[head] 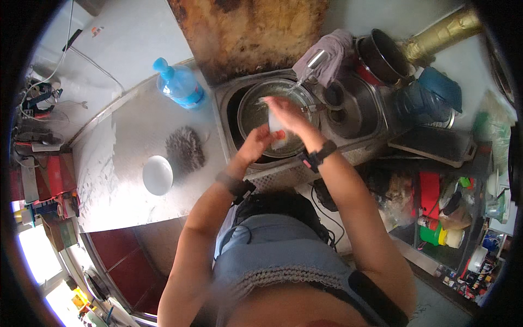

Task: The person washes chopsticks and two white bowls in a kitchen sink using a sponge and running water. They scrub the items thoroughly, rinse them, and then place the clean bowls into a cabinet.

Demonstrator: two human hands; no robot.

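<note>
My left hand (258, 144) holds a white item (277, 120) with an orange-red patch; motion blur hides exactly what it is. Over its upper end lies my right hand (286, 112), fingers stretched out to the left; whether they grip it is unclear. Both hands are above a large round basin (250, 102) set in the left bowl of a metal sink (231, 122). A thin stream of water (297, 85) falls from the faucet (318, 59) near the basin's far right rim.
A mauve cloth (339, 43) hangs over the faucet. Dark pots (384, 57) stand behind the right bowl (359, 118). On the left counter are a blue bottle (179, 88), a dark fluffy cloth (185, 149) and a white bowl (157, 175). A dark tray (429, 143) lies right of the sink.
</note>
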